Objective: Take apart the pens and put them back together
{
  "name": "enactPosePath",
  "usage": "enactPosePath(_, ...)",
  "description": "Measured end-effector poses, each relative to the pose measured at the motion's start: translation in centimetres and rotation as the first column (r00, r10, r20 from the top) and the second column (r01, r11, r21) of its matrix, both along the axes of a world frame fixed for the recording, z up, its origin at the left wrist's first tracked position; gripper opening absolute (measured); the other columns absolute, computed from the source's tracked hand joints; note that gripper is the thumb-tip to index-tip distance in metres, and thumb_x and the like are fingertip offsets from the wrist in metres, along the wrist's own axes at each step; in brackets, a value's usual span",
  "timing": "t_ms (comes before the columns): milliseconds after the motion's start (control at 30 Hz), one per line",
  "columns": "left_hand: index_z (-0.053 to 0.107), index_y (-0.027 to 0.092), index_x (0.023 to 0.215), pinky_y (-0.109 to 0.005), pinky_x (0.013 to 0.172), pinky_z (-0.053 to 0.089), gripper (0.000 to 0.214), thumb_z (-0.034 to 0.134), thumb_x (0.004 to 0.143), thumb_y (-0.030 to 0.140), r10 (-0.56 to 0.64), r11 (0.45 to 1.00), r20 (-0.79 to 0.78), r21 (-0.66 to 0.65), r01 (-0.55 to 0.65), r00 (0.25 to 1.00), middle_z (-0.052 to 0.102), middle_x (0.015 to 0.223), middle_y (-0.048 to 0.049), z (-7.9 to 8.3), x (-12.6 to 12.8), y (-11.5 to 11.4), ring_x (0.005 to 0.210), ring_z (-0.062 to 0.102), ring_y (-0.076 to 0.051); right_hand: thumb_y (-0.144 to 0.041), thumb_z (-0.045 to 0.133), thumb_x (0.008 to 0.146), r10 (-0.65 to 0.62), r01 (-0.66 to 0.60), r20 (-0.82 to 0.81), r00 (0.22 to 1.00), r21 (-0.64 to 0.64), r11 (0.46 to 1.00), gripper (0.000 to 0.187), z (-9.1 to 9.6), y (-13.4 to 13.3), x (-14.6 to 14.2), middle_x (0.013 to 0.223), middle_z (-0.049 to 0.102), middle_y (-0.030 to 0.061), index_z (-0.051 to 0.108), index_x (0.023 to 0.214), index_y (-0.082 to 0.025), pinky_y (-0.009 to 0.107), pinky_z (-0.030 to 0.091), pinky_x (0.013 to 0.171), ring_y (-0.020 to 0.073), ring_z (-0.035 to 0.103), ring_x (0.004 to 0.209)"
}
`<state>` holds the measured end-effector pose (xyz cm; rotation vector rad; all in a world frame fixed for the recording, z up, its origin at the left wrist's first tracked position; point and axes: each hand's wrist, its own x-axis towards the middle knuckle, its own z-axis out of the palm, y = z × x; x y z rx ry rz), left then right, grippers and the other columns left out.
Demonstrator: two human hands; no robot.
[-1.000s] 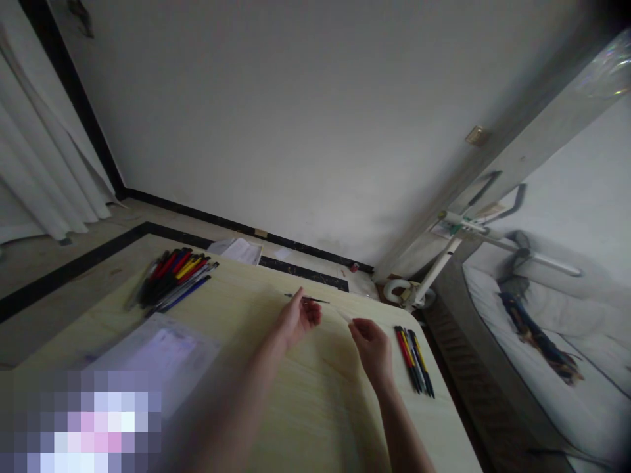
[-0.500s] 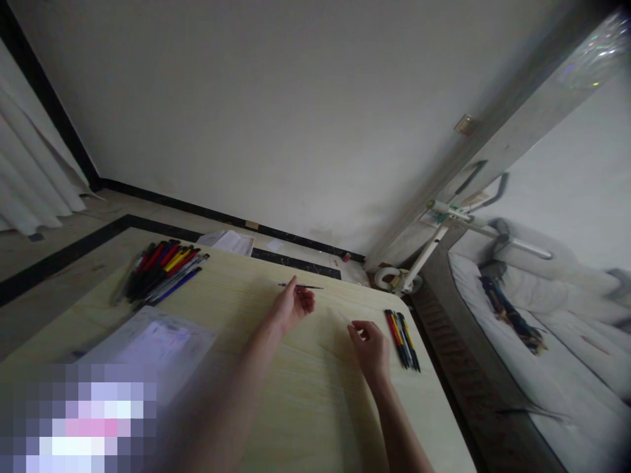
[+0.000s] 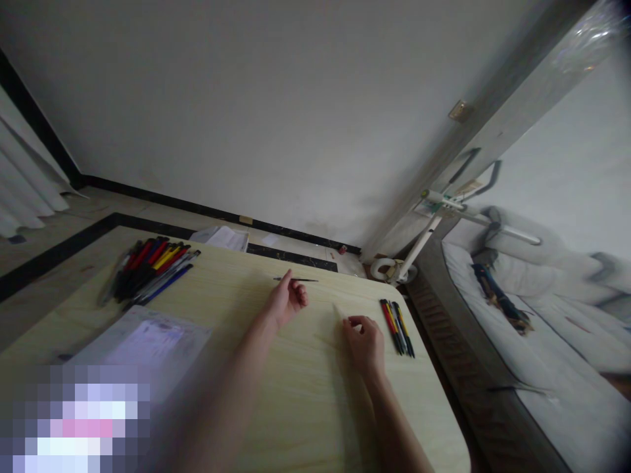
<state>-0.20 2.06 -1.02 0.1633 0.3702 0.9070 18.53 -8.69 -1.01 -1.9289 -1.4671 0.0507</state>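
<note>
My left hand (image 3: 288,302) is over the middle of the table with its fingers curled. A slim dark pen (image 3: 309,280) shows on both sides of its thumb, lying level in the grip. To the right, my right hand (image 3: 363,341) has thumb and forefinger pinched together. A faint pale sliver (image 3: 337,310) shows at those fingertips, too blurred to name. Just beyond the right hand lies a small row of pens (image 3: 397,328) with black, red, yellow and grey barrels. At the far left is a larger pile of mixed pens (image 3: 152,269).
The pale wooden table (image 3: 300,394) has a rounded far right corner. A clear plastic sheet or bag (image 3: 192,338) lies at the left, with a blurred-out patch nearer me. Right of the table stands a sofa (image 3: 566,328), with white exercise equipment (image 3: 419,249) behind.
The whole view has shifted slightly, so everything sits a little further left and up. Both hands keep nearly the same pose; the left fingers look slightly more curled.
</note>
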Motion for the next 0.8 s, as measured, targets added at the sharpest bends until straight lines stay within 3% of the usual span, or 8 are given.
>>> enactPosePath(800,0.037,0.017,0.054,-0.023,0.043,0.036,0.037,0.050,0.074,0.045,-0.021,0.999,-0.003,0.036,0.021,1.000,0.041,0.048,0.0028,0.02,0.09,-0.01,0.043,0.043,-0.010,-0.046,0.052,0.072,0.020,-0.020,0.000,1.000,-0.041,0.999,0.029,-0.42,0.09,-0.06,0.065,0.056,0.0040,0.060,0.070,-0.019,0.026,0.037,0.057,0.0160,0.050,0.059)
